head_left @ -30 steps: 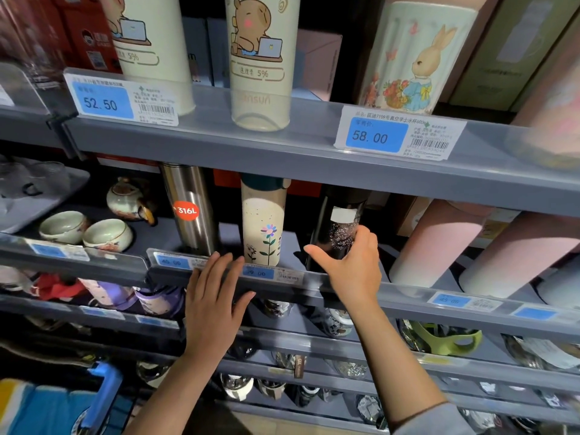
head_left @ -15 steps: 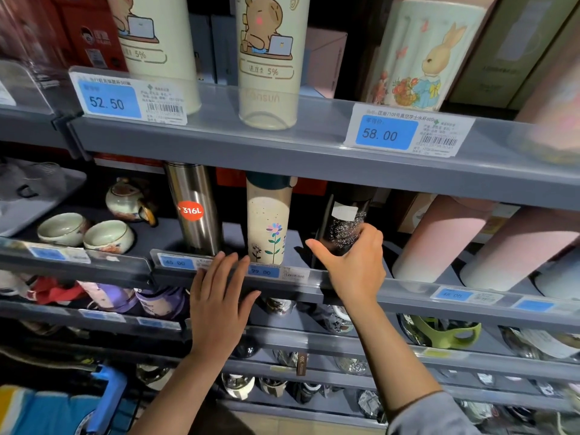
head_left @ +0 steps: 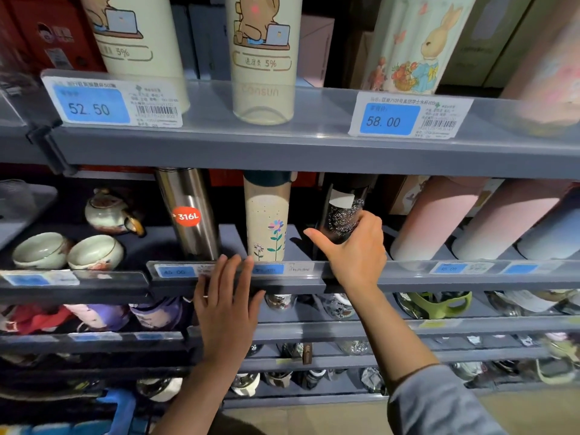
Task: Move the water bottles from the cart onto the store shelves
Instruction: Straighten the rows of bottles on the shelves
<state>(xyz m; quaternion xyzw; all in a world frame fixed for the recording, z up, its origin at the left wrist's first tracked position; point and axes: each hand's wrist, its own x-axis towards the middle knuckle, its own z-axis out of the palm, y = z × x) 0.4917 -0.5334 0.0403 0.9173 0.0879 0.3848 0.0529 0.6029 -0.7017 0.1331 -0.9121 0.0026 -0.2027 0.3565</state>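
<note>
Your right hand (head_left: pixel 353 249) grips black speckled cylindrical bottle (head_left: pixel 343 211) standing on grey metal shelf (head_left: pixel 408 277), thumb out left. Your left hand (head_left: pixel 227 306) flat, fingers straight, touching shelf's near edge.

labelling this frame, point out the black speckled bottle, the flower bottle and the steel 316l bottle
black speckled bottle (head_left: pixel 342 215), head view, speckled body
flower bottle (head_left: pixel 266 224), head view, beige body
steel 316L bottle (head_left: pixel 191 196), head view, metal side

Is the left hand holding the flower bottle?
No, the left hand lies flat with straight fingers on the shelf edge, below the flower bottle.
</note>
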